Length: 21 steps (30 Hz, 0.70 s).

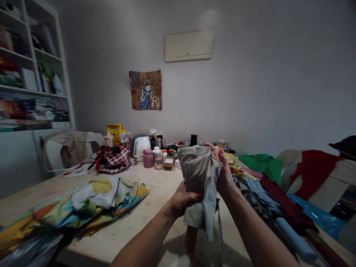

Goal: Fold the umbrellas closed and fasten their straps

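Observation:
A bundle of grey fabric point(196, 170), which looks like a folded umbrella with a brown handle point(191, 239) below, is held upright above the table. Around its lower left side my left hand point(182, 198) is wrapped, thumb across the cloth. My right hand point(221, 168) lies along the right side of the bundle, palm toward the cloth, its fingers extended upward and partly hidden behind the fabric. A thin strap dangles below on the right.
On the wooden table point(125, 237), a colorful patterned umbrella point(94, 200) lies left; several folded umbrellas point(280, 207) lie right. Behind stand a white kettle point(141, 147), a pink jar point(148, 158), bottles and a plaid bag point(114, 159). Chairs with cloths flank the table.

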{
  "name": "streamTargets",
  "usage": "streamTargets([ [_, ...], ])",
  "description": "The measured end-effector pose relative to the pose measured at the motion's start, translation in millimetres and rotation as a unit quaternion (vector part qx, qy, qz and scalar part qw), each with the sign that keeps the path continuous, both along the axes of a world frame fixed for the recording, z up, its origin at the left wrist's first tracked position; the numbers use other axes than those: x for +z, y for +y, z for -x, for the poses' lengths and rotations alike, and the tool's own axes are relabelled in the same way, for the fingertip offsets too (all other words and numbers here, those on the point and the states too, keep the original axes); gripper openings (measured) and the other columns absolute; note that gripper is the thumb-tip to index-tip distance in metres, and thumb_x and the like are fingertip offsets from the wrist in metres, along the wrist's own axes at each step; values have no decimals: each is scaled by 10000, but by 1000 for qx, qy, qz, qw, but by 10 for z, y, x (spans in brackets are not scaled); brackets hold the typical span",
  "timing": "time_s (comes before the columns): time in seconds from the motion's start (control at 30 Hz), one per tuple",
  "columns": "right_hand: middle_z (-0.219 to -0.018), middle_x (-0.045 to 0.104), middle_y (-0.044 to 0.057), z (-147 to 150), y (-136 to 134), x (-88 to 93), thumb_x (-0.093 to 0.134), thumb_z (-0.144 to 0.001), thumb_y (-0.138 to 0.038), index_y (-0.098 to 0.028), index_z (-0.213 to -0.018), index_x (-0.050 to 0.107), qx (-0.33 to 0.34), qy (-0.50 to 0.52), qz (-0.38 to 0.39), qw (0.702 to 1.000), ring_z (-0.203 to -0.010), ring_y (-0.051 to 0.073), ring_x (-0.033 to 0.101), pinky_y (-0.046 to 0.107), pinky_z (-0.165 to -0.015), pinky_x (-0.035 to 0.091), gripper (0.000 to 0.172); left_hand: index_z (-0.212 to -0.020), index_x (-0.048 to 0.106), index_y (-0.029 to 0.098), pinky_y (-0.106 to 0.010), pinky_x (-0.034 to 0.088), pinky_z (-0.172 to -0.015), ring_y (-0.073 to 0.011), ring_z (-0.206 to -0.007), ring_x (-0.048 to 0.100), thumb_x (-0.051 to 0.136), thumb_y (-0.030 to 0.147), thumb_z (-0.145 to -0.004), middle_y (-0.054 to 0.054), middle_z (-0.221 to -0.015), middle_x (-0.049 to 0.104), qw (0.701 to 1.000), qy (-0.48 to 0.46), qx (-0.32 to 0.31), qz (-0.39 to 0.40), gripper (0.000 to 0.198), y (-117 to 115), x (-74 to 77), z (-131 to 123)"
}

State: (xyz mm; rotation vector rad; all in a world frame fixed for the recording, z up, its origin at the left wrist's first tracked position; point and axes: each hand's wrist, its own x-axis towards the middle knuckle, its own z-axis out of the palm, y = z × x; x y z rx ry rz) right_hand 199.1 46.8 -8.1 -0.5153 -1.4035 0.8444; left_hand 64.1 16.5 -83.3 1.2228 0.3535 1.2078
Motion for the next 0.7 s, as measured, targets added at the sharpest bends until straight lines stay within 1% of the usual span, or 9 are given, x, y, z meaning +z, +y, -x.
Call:
streamTargets([
  [0.1,-1454,456,145,14,38,-77,656,-552,-855,-224,-1549,168,115,-22,-38,992,-1350,306,444,444,-1110,360,1277,-1033,699,136,-323,512,-760,-237,-843,658,849,382,-530,-95,-944,721,1000,-6,15,16,580,39,-17,84],
  [0.17,-1518,372,147,22,62,-114,797,-453,-753,-217,-1575,45,101,-87,-63,989,-1420,286,353,415,-1184,250,1452,-1002,694,137,-315,507,-740,-224,-809,646,852,405,-529,-81,-893,709,1000,18,21,14,566,41,-29,125],
  [0.2,-1521,365,156,28,70,-125,832,-454,-701,-200,-1576,12,79,-105,-66,989,-1426,279,346,404,-1195,229,1477,-978,692,137,-306,502,-733,-211,-790,636,856,397,-525,-71,-873,702,999,35,33,3,547,37,-32,135],
  [0.37,-1463,434,178,90,53,-113,874,-548,-515,-155,-1571,40,-25,-63,-33,997,-1339,272,466,401,-1158,316,1368,-869,656,130,-292,494,-690,-183,-731,601,806,326,-561,-59,-813,688,975,146,149,-70,394,31,-10,80],
  [0.47,-1390,516,166,96,45,-92,894,-532,-426,-172,-1563,80,-51,-43,-23,998,-1254,270,542,412,-1115,375,1338,-872,641,150,-326,519,-732,-209,-771,635,762,244,-589,-59,-847,709,933,223,265,-102,322,43,-3,32],
  [0.53,-1295,598,124,63,68,-90,894,-544,-366,-222,-1548,153,-37,-33,-16,999,-1154,254,606,409,-1055,433,1256,-930,640,156,-333,530,-759,-219,-812,652,761,204,-588,-52,-892,721,906,262,312,-116,366,72,-19,23],
  [0.57,-1237,634,101,38,88,-94,890,-552,-340,-247,-1536,191,-19,-29,-13,999,-1098,242,632,401,-1017,461,1211,-980,639,156,-331,533,-776,-221,-844,658,775,192,-573,-49,-929,726,906,266,308,-120,431,97,-36,25],
  [0.63,-1119,682,72,-18,144,-110,887,-550,-311,-262,-1517,242,31,-25,-15,999,-986,222,666,373,-924,509,1163,-1042,639,144,-317,532,-795,-222,-885,661,802,179,-541,-47,-970,731,923,262,256,-115,528,164,-88,32],
  [0.7,-1053,698,67,-66,206,-137,889,-531,-303,-247,-1506,266,69,-19,-24,997,-929,213,672,347,-855,529,1159,-1006,658,127,-307,527,-799,-226,-890,663,802,170,-539,-49,-959,735,934,273,211,-98,491,237,-160,27],
])
